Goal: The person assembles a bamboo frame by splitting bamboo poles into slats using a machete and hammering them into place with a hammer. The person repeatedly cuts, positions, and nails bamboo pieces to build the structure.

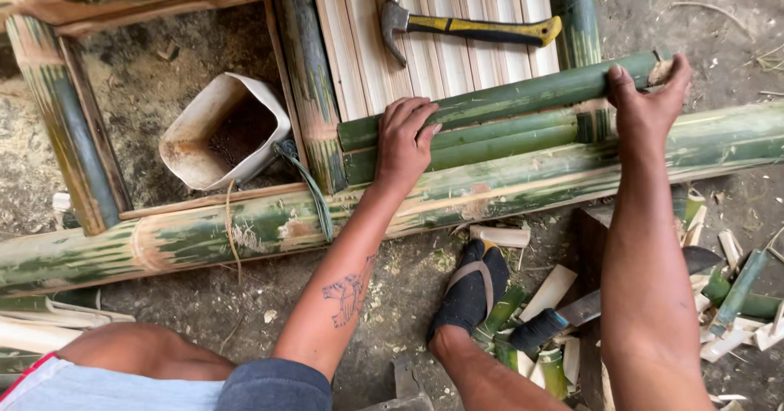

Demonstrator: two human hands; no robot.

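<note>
Across the middle of the head view, a short green bamboo pole (523,92) lies on a bamboo frame (245,223), parallel to the frame's long front pole and touching two split green bamboo lengths (498,137) laid just beside it. Left hand (403,145) rests palm down over the left end of these pieces, fingers spread and curled over the top of the short pole and the split lengths; its grip is a loose press, not a closed fist. Right hand (645,104) holds the right end of the same short pole, thumb on the near side and fingers wrapped over the far side, so the grip is closed around the pole end. Behind the pole, pale split bamboo slats (359,43) form a flat surface, and a claw hammer with a yellow and black handle (465,25) lies on them, well apart from both hands. Left of the slats, a cut white plastic container (224,129) hangs inside the open part of the frame. Below the frame, on the dirt ground (392,297), a foot in a black sandal (474,288) stands among bamboo offcuts (735,313), near a knife with a dark handle (563,317) resting on a wooden block.
</note>
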